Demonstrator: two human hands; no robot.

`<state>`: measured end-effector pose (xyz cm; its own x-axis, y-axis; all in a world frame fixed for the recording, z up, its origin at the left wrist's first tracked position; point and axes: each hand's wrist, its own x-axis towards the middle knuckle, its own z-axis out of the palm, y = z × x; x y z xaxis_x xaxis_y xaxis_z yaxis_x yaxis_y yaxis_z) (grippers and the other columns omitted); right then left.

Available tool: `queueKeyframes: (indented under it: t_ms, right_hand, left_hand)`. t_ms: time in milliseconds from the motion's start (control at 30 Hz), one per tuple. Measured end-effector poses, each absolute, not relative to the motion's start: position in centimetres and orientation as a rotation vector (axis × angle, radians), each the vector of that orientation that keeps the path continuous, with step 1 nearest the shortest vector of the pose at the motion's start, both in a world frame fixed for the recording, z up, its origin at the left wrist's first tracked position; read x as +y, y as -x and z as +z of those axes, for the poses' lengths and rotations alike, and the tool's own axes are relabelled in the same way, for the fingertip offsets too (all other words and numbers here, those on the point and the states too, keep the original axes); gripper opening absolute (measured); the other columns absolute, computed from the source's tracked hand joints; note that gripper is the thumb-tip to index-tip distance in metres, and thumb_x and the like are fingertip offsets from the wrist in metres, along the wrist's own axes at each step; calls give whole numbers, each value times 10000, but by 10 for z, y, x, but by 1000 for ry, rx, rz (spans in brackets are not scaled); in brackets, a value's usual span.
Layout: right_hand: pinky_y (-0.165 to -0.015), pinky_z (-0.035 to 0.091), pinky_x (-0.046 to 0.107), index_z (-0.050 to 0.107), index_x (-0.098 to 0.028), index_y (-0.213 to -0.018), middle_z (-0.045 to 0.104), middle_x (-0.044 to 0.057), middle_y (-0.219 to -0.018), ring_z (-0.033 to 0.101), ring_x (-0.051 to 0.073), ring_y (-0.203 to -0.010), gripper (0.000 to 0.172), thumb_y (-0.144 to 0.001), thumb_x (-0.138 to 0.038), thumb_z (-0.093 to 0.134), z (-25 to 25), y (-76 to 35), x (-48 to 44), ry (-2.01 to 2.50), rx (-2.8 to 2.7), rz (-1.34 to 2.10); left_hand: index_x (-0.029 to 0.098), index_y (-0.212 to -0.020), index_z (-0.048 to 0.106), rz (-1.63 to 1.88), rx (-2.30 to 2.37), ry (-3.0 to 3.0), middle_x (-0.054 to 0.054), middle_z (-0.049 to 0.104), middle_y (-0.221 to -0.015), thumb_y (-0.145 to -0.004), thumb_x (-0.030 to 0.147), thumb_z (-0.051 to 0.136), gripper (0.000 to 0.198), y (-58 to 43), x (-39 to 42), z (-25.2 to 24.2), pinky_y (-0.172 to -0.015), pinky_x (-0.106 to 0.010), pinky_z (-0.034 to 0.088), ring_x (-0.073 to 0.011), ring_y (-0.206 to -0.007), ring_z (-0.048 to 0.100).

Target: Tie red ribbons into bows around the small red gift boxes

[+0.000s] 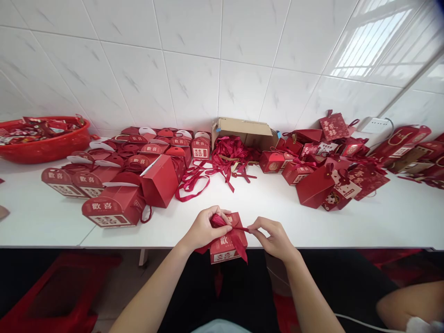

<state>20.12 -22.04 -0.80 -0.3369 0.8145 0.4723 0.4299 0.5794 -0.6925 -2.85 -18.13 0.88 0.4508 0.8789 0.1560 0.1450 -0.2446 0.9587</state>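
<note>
A small red gift box [219, 253] with printed characters sits at the front edge of the white table, its near end jutting past the edge. Red ribbon [239, 247] lies across its top, with one tail hanging over the near side. My left hand [207, 229] is closed on a gathered loop of the ribbon at the top of the box. To the right, my right hand [272, 235] pinches a thin, taut stretch of the same ribbon. The fingers partly hide where the ribbon crosses itself, so I cannot tell whether it is knotted.
Several red gift boxes [114, 203] stand grouped at left, beside a red basin [45, 145] of wrapped packets. A cardboard box [243, 125] spills loose ribbons [229, 150] at the back. More decorated boxes [315, 185] crowd the right. A power strip [373, 125] lies near the wall.
</note>
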Motion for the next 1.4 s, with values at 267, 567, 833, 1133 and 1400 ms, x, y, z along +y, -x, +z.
queueKeyframes:
  t_ms: [267,567,833,1133,1400]
  right_hand:
    - [-1065,368,486,228,-258,-1443,353,166,-1463,360,313,-1350,1094,-561,-510,823,-41,-201,-219,893,-1912,952]
    - [-1080,361,446,160,-285,-1475,285,132,-1495,370,281,-1347,1043,-654,-341,802,-43,-229,-212,1073,-1809,1017]
    - [-1080,239,608,318,-162,-1412,227,216,-1457,192,386,-1384,859,-711,-451,721,-40,-300,-187,1574,-1178,-211]
    - [-769,515,340,624,-161,-1100,624,98,-997,638,189,-788,397,-766,-365,693,-47,-185,-85,1629,-2000,454]
    - [-906,431,434,579,-146,-1039,583,99,-1105,551,223,-1024,203,-898,-286,536,-61,-143,-50,1734,-1934,577]
  left_hand:
    - [192,-773,563,832,871,-1728,-69,698,-949,-751,231,672,117,28,-185,14,-981,-410,438,-253,-1138,581]
    - [234,-1095,438,1135,1138,-1565,-98,584,-1201,-866,393,535,296,27,-173,-13,-961,-373,458,-214,-1193,537]
    - [214,-1045,506,1013,1552,-1835,-108,589,-1117,-811,349,569,277,57,-166,-57,-973,-516,397,-305,-1134,526]
    - [217,-1045,529,971,1627,-2091,-106,576,-1142,-828,292,521,230,51,-170,-79,-956,-518,376,-310,-1139,494]
    - [214,-1015,523,952,1667,-2144,-97,591,-1104,-841,277,515,185,53,-169,-79,-932,-472,401,-286,-1104,514]
